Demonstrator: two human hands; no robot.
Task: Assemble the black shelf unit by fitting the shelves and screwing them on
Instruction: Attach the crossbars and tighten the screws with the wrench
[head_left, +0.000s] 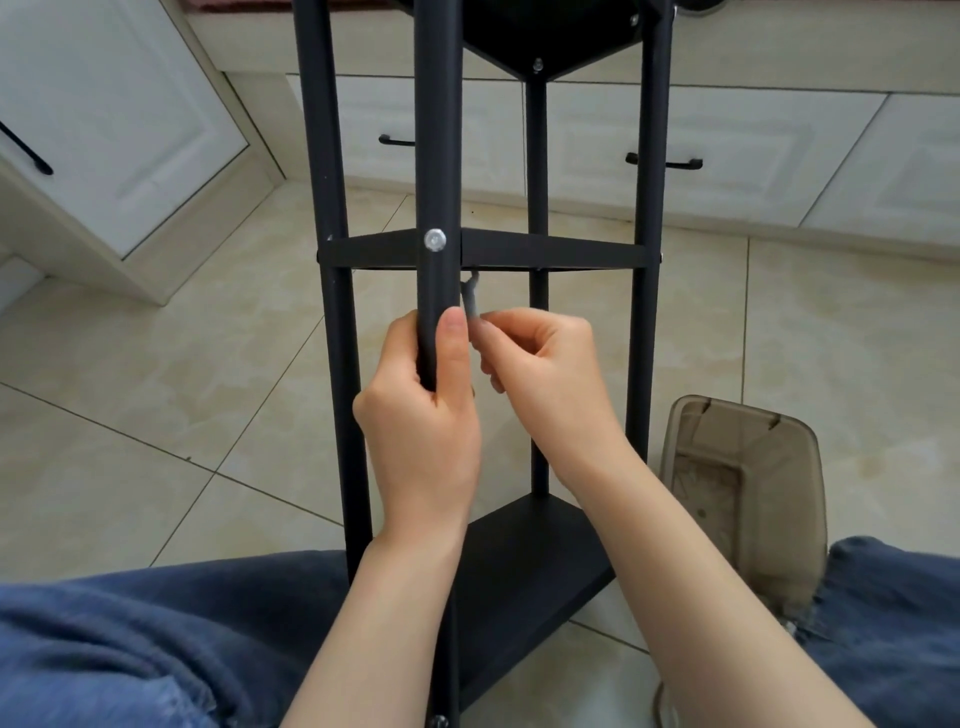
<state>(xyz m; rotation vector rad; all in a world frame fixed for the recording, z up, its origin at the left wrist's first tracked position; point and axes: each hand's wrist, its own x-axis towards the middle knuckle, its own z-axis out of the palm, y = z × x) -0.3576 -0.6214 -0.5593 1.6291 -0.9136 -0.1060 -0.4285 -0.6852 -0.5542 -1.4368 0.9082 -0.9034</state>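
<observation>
Left hand (421, 426) grips post (436, 156) (right hand (545, 374) pinches tool (470, 299)).

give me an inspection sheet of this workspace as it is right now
surface: beige tiled floor
job's things: black shelf unit, three shelves in view; silver screw in front pole; grey hex key just below middle shelf
clutter: clear brown plastic container at right
hands: left hand grips front pole; right hand pinches grey hex key
cables: nothing seen
surroundings: white cabinets with black handles; jeans at bottom
</observation>
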